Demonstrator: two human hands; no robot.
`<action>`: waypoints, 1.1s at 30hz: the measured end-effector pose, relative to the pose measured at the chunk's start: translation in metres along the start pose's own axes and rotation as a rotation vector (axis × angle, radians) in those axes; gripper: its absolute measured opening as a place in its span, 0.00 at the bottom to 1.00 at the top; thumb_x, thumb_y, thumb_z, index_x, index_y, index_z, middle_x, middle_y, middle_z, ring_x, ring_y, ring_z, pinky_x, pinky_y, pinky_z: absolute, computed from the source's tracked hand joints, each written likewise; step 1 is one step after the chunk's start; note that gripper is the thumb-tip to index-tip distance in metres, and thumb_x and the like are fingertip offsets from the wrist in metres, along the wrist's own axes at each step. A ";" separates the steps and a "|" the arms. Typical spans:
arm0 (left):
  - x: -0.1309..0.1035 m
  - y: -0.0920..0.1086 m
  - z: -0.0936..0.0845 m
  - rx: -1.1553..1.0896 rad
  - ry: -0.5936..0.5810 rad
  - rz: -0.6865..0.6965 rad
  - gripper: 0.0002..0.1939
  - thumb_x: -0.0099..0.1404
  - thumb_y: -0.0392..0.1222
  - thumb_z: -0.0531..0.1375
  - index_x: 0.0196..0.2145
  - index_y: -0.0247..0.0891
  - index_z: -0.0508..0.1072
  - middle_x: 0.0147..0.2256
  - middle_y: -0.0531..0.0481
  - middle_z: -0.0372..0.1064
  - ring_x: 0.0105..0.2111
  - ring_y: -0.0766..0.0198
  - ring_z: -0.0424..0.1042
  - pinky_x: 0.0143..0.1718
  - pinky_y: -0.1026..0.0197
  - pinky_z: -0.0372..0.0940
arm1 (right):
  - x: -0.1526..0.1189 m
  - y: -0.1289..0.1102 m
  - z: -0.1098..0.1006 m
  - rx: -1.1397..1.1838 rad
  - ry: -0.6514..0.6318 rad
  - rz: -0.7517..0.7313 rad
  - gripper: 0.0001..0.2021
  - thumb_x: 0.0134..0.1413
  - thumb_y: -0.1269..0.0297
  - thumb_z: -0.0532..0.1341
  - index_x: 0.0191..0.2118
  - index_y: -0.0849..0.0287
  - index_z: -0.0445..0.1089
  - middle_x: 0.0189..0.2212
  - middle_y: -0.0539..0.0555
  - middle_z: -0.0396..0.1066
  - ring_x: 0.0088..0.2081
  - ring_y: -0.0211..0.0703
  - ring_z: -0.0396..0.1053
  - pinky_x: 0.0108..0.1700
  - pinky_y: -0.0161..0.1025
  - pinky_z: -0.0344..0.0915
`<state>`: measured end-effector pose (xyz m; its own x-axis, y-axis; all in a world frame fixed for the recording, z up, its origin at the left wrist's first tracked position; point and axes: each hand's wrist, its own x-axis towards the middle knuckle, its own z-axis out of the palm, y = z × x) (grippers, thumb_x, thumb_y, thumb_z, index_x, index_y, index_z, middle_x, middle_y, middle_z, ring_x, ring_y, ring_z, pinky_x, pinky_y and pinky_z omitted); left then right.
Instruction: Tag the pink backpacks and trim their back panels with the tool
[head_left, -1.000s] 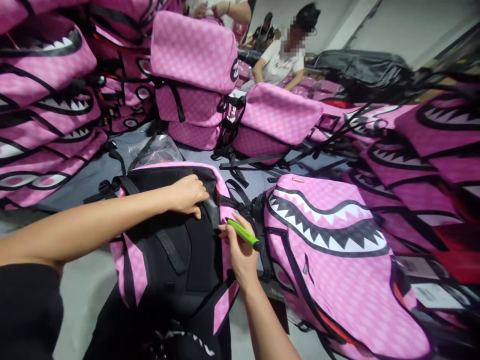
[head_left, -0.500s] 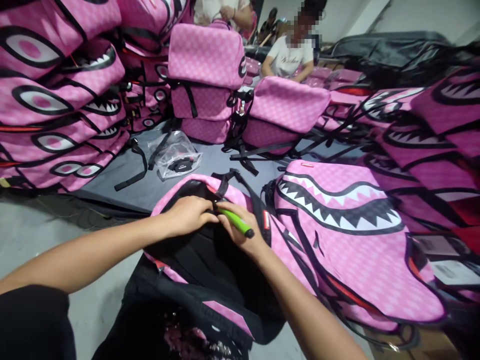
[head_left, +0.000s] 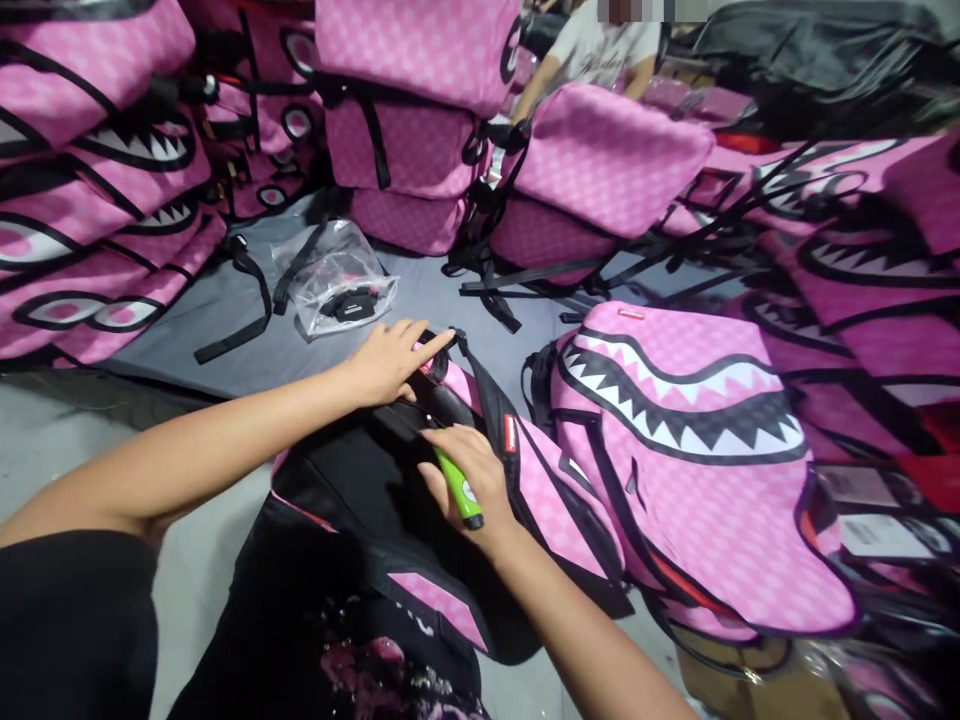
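Note:
A pink-and-black backpack stands against my lap with its black inner side toward me. My left hand grips its top edge by the carry loop, fingers stretched over the outside and the thumb on the near side. Closed around a green-handled tool with a black end, my right hand is just below the top edge. The working tip of the tool is hidden at the black fabric. Beside it on the right leans another pink backpack with a shark-mouth print.
Stacks of pink backpacks stand at the left, at the back and at the right. A clear plastic bag with black pieces lies on the grey table. Across the table is a person in a white shirt.
My left hand has shifted up onto the backpack's top edge with its fingers stretched out. My right hand, still holding the green-handled tool, has moved slightly down. The view has tilted downward.

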<state>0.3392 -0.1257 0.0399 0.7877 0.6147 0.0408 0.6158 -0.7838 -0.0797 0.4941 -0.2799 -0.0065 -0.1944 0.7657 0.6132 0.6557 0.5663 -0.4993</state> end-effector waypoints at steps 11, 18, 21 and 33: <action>0.009 0.012 0.007 0.086 -0.061 0.020 0.49 0.60 0.49 0.65 0.70 0.37 0.43 0.61 0.33 0.58 0.55 0.45 0.62 0.51 0.48 0.58 | 0.020 0.031 -0.006 -0.011 -0.126 0.324 0.09 0.59 0.65 0.58 0.46 0.55 0.65 0.35 0.53 0.78 0.32 0.45 0.78 0.36 0.41 0.74; 0.012 0.003 0.016 0.037 -0.034 0.087 0.44 0.63 0.51 0.62 0.69 0.37 0.46 0.66 0.32 0.49 0.62 0.42 0.54 0.55 0.43 0.57 | 0.029 0.041 -0.021 -0.052 -0.249 0.214 0.11 0.60 0.68 0.60 0.48 0.56 0.70 0.42 0.54 0.78 0.40 0.45 0.77 0.45 0.43 0.74; 0.016 0.004 0.022 0.070 -0.059 0.106 0.62 0.51 0.58 0.69 0.70 0.39 0.36 0.70 0.30 0.33 0.68 0.37 0.38 0.61 0.35 0.47 | 0.031 0.039 -0.023 -0.025 -0.266 0.235 0.10 0.60 0.66 0.60 0.47 0.56 0.71 0.41 0.55 0.79 0.39 0.45 0.77 0.45 0.44 0.74; 0.014 0.009 0.024 0.080 -0.010 0.057 0.46 0.60 0.48 0.64 0.68 0.36 0.47 0.63 0.34 0.55 0.55 0.45 0.59 0.52 0.47 0.57 | 0.032 0.038 -0.028 -0.038 -0.326 0.278 0.09 0.58 0.67 0.59 0.45 0.55 0.69 0.39 0.54 0.78 0.38 0.45 0.77 0.42 0.43 0.73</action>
<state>0.3551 -0.1216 0.0163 0.8209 0.5706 0.0244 0.5665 -0.8082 -0.1607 0.5330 -0.2422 0.0112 -0.2227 0.9473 0.2301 0.7410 0.3179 -0.5915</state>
